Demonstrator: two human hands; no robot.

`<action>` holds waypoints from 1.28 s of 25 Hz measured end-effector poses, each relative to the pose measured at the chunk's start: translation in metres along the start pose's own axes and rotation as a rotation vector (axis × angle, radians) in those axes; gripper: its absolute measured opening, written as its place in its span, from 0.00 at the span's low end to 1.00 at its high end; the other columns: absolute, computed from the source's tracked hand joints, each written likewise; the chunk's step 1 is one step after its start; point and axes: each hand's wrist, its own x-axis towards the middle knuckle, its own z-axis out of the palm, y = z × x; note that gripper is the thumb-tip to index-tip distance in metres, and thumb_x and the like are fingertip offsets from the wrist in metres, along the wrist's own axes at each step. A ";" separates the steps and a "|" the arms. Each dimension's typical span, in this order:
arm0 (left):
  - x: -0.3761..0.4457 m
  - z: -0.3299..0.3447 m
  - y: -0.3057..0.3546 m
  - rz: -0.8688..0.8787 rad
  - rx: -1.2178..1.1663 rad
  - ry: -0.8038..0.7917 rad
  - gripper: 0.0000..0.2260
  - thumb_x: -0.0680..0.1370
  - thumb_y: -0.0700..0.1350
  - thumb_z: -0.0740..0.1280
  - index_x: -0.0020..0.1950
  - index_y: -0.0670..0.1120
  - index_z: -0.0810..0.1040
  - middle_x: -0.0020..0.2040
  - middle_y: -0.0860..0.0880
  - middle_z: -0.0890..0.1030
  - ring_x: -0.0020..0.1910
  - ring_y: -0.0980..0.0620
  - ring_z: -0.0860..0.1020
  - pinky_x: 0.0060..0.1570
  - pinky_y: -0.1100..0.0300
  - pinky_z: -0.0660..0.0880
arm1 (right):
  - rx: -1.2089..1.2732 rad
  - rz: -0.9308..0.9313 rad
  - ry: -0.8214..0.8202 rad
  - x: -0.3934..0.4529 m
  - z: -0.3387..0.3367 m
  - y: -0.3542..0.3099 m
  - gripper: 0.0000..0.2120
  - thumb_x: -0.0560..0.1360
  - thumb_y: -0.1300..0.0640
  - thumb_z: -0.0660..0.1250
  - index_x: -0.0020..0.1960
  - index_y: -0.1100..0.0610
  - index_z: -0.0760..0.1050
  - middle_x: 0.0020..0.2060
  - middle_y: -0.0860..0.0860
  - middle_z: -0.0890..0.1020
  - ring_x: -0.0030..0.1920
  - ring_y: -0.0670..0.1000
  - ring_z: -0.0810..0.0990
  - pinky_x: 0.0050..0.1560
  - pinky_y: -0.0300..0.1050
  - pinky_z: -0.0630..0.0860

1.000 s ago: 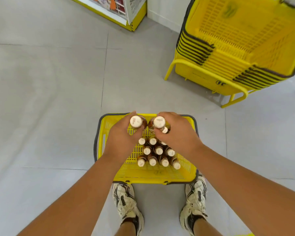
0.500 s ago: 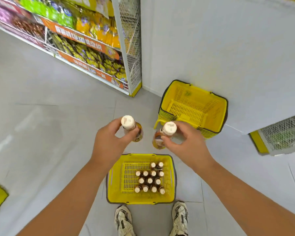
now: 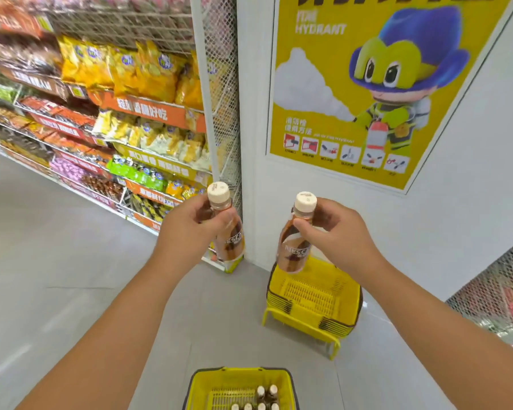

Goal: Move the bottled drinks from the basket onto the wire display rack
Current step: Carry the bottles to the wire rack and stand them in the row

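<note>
My left hand (image 3: 187, 232) grips a brown coffee bottle (image 3: 230, 241) with a cream cap by its neck. My right hand (image 3: 338, 232) pinches a second, matching bottle (image 3: 293, 250) just below its cap. Both bottles hang upright at chest height, side by side and apart. Below, at the frame's bottom edge, the yellow basket (image 3: 199, 386) stands on the floor with several capped bottles (image 3: 265, 398) in its right half. A wire mesh rack (image 3: 492, 294) shows at the far right edge.
A snack shelf unit (image 3: 125, 119) with a mesh end panel runs along the left. A stack of empty yellow baskets (image 3: 311, 294) on a stand sits against the white wall, under a yellow poster (image 3: 367, 84). Grey tiled floor lies at the left.
Both hands have lifted their bottles from the basket up to chest height. My view has tilted up from the floor to the shelves and wall.
</note>
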 end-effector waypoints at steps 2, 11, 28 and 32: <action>0.004 -0.020 0.029 0.021 -0.024 0.005 0.07 0.75 0.48 0.76 0.53 0.54 0.86 0.46 0.58 0.87 0.46 0.63 0.84 0.48 0.68 0.76 | 0.015 -0.022 -0.006 0.010 -0.015 -0.031 0.12 0.75 0.62 0.75 0.54 0.47 0.83 0.47 0.43 0.87 0.48 0.42 0.86 0.50 0.33 0.79; 0.014 -0.089 0.104 0.122 0.047 -0.021 0.04 0.76 0.51 0.76 0.50 0.57 0.86 0.43 0.59 0.87 0.45 0.61 0.84 0.46 0.61 0.79 | 0.029 -0.123 -0.007 0.047 -0.022 -0.131 0.09 0.77 0.59 0.74 0.54 0.47 0.84 0.46 0.45 0.89 0.48 0.45 0.87 0.50 0.39 0.83; -0.022 -0.177 0.110 0.011 -0.020 0.254 0.05 0.74 0.50 0.78 0.49 0.56 0.88 0.45 0.55 0.88 0.46 0.54 0.86 0.57 0.45 0.82 | 0.188 -0.199 -0.205 0.075 0.039 -0.184 0.08 0.76 0.60 0.75 0.52 0.49 0.86 0.45 0.46 0.89 0.48 0.46 0.88 0.49 0.40 0.81; -0.066 -0.189 0.122 -0.046 -0.005 0.432 0.04 0.74 0.49 0.78 0.47 0.56 0.88 0.44 0.54 0.88 0.47 0.53 0.86 0.58 0.44 0.82 | 0.242 -0.282 -0.364 0.080 0.051 -0.199 0.08 0.75 0.59 0.75 0.51 0.48 0.86 0.45 0.47 0.89 0.49 0.49 0.88 0.54 0.49 0.83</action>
